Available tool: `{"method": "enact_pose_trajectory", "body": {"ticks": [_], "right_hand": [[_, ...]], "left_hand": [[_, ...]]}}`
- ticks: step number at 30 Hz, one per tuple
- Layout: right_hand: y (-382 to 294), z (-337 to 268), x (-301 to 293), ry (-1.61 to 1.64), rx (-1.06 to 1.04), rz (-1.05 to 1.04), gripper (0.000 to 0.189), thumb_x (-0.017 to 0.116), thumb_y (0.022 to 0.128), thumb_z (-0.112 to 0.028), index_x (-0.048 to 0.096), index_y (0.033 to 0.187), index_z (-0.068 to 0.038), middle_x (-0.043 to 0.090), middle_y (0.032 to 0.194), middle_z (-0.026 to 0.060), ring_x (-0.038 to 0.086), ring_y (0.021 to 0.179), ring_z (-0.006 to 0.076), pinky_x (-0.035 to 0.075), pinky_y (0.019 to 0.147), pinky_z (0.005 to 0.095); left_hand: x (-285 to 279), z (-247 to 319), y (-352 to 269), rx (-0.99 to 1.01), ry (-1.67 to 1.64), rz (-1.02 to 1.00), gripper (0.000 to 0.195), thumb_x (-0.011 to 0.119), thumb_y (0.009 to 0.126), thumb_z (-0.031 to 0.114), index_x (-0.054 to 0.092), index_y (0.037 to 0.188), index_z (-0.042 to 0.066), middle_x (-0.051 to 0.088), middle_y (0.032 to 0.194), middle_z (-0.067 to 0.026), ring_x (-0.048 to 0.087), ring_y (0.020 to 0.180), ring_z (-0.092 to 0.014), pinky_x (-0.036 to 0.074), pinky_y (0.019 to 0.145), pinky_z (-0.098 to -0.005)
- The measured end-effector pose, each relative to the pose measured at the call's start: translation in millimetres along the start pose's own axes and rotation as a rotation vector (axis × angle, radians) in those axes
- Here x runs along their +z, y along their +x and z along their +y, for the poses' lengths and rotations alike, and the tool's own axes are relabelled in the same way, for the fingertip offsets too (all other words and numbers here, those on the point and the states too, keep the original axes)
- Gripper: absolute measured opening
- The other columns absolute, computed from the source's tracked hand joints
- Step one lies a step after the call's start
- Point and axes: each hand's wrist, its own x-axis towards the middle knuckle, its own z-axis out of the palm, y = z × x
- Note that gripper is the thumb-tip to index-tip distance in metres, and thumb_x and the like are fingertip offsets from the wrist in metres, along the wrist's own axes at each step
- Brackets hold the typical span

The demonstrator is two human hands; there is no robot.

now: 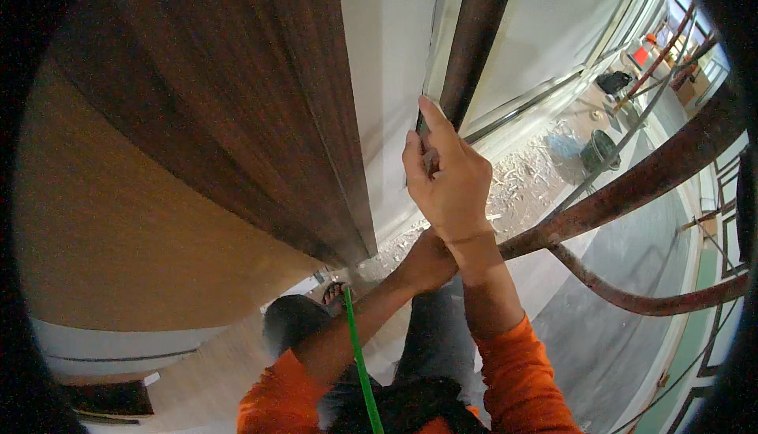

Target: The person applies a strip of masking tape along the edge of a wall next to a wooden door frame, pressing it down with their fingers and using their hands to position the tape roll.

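Observation:
My right hand (453, 182) is raised at the centre, with its index finger and thumb extended along a narrow pale edge beside a dark brown vertical strip (482, 25). Its other fingers curl out of sight, so whether they hold anything is unclear. Below it, my left hand (432, 259) lies behind the right wrist, close to the end of a rusty scaffold tube (628, 197); its fingers are hidden. To the left stands a dark wood-grain panel (237, 78), with a white wall strip (391, 67) between it and my right hand.
Pale shavings or scraps (518, 188) cover the floor along the wall base. A dark bucket (599, 151) and a black bag (614, 82) stand farther off. Curved scaffold tubing (645, 305) spans the right side. A brown panel (148, 232) fills the left. A green strap (361, 363) hangs before me.

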Motion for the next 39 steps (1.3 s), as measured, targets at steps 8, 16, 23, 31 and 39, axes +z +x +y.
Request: {"method": "enact_pose_trajectory", "body": {"ticks": [8,16,23,31,39], "right_hand": [[-8,1,-13,-0.185,0.011,-0.239,0.054,0.074,0.089,-0.014,0.060,0.141,-0.011,0.070,0.071,0.0072,0.069,0.057,0.0240,0.055,0.056,0.0361],[3,-21,-8,-0.104,0.071,-0.240,0.067,0.075,0.087,-0.013,0.052,0.149,-0.008,0.071,0.074,0.0060,0.065,0.056,0.0200,0.053,0.056,0.0342],[-6,-31,4,-0.061,0.150,-0.300,0.078,0.073,0.087,-0.013,0.040,0.157,-0.007,0.072,0.073,0.0068,0.067,0.056,0.0237,0.054,0.057,0.0351],[-18,-25,4,-0.223,0.159,-0.381,0.066,0.074,0.087,-0.015,0.051,0.147,-0.001,0.073,0.073,0.0070,0.069,0.057,0.0247,0.054,0.057,0.0356],[-8,-34,10,-0.047,0.198,-0.221,0.075,0.076,0.087,-0.012,0.044,0.153,-0.001,0.072,0.075,0.0056,0.065,0.055,0.0191,0.052,0.056,0.0312]], "left_hand": [[25,-6,24,0.008,-0.638,-0.067,0.028,0.066,0.101,0.025,0.069,0.120,0.005,0.073,0.106,-0.0118,0.068,0.114,-0.023,0.053,0.100,-0.0387],[44,-13,54,-0.335,-1.028,-0.244,0.052,0.056,0.109,0.042,0.055,0.140,0.000,0.068,0.129,-0.0107,0.064,0.118,-0.019,0.051,0.104,-0.0360],[35,-11,55,-0.272,-0.984,-0.207,0.042,0.058,0.108,0.039,0.067,0.127,0.002,0.074,0.115,-0.0083,0.066,0.109,-0.015,0.049,0.100,-0.0330],[37,9,54,-0.222,-0.940,-0.107,0.039,0.059,0.108,0.039,0.070,0.124,0.005,0.075,0.111,-0.0040,0.066,0.102,-0.012,0.049,0.096,-0.0320],[30,8,53,-0.263,-0.944,-0.122,0.042,0.058,0.108,0.044,0.071,0.121,0.006,0.075,0.104,-0.0029,0.067,0.098,-0.011,0.050,0.093,-0.0311]]}}
